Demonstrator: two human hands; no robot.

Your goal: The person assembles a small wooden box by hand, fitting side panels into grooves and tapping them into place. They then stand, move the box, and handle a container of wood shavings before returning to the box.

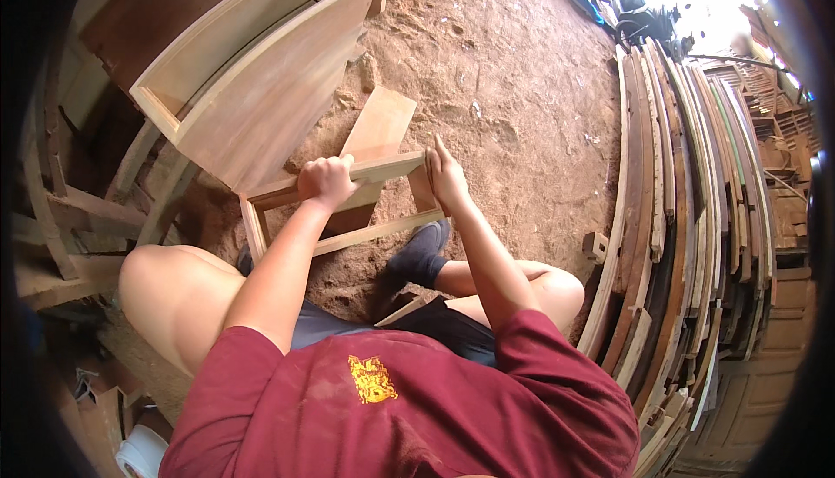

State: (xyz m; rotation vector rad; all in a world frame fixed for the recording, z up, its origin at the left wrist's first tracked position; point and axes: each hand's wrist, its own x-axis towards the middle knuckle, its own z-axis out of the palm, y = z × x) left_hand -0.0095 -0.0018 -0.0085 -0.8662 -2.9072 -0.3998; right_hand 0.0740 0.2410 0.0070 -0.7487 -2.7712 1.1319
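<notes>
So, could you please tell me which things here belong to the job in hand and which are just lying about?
In hand:
- wooden frame, gripped by the left hand, the right hand open at its corner

Apparently just lying about:
- stacked boards at right
- small wood block beside them

A frame (378, 233) sits before a person (409, 408), left hand (328, 180) on its far bar (391, 167), right hand (446, 180) at its right end; a board (383, 121) rests on the ground (522, 130) just beyond. A box (283, 86) stands toward the ground's left edge. Long planks (639, 243) line its right edge, a block (595, 246) beside them, doors (739, 391) farther right.
</notes>
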